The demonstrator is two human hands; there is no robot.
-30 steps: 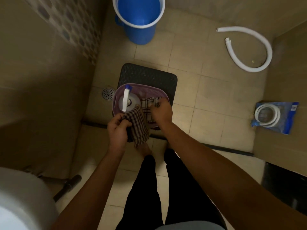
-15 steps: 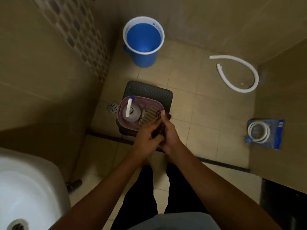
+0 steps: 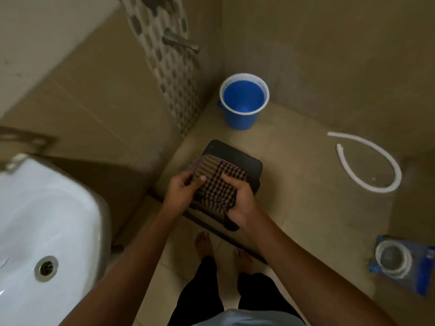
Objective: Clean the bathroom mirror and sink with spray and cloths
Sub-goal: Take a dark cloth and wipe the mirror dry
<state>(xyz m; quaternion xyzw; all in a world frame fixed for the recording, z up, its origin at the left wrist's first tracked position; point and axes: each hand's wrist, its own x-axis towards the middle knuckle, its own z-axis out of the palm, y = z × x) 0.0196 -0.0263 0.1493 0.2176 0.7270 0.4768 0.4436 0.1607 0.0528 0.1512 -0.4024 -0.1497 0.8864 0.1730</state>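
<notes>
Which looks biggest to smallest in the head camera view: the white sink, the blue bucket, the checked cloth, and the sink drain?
1. white sink, though it is nearest the camera
2. and 3. checked cloth and blue bucket: look about alike, so unranked
4. sink drain

A single wide head-worn view looks steeply down from standing height past both forearms onto the floor point(image 3: 306, 184), hands close at centre, sink point(image 3: 47, 220) near at lower left, walls bending at the edges.
</notes>
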